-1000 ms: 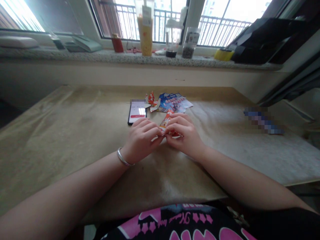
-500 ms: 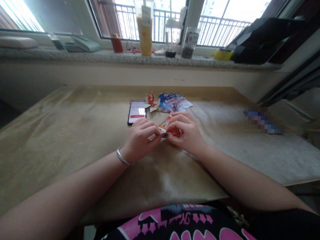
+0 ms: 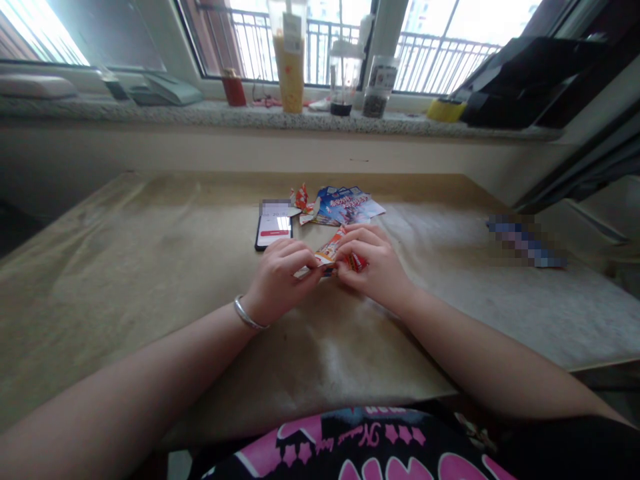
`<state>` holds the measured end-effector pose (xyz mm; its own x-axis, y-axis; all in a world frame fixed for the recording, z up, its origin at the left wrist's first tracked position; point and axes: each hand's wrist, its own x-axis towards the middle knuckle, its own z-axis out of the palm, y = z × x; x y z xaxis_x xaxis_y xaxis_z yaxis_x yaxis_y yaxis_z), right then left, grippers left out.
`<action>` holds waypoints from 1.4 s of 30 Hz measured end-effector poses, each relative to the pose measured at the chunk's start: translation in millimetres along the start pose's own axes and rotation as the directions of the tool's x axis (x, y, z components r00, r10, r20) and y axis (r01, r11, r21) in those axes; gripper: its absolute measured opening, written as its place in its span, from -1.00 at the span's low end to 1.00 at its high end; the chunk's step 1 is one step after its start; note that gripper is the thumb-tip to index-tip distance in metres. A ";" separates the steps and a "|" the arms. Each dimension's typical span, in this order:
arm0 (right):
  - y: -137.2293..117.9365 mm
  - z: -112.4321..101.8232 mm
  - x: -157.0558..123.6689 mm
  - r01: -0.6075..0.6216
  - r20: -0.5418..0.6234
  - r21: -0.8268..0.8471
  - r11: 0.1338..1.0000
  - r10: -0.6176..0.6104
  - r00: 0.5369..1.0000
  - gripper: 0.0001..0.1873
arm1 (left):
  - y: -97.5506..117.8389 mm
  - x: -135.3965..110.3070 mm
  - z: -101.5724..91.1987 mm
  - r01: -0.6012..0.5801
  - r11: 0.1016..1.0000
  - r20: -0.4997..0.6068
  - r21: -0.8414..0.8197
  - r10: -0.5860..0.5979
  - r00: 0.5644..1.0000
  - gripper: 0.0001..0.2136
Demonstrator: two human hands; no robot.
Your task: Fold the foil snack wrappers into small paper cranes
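The orange-and-white packet is to the right of the phone and nearer the person. Its long axis slants, the far end pointing away and rightward from the phone. The left hand, just on the phone's near side, pinches the packet's near edge with its fingers; the right hand, farther right of the phone, grips the packet's right side. Blue cards fan out right of the phone.

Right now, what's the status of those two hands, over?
Left hand, right hand: both pinching orange packet. Packet partly hidden between them. Nearby: phone just beyond left hand, blue cards beyond packet.
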<state>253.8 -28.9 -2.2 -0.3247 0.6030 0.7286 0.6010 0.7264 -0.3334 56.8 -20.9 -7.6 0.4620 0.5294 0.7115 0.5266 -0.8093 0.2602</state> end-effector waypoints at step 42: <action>10.0 -4.2 -1.1 -0.039 -0.084 -0.001 0.999 0.038 0.996 -0.93 | -31.1 -4.2 -4.0 0.119 0.993 0.128 -0.029 -0.114 0.985 -0.90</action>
<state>263.3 -23.7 -3.9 -0.2387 0.6005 0.7632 0.6140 0.7022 -0.3604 35.6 1.1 -16.1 0.4861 0.6464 0.5881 0.5568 -0.7478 0.3617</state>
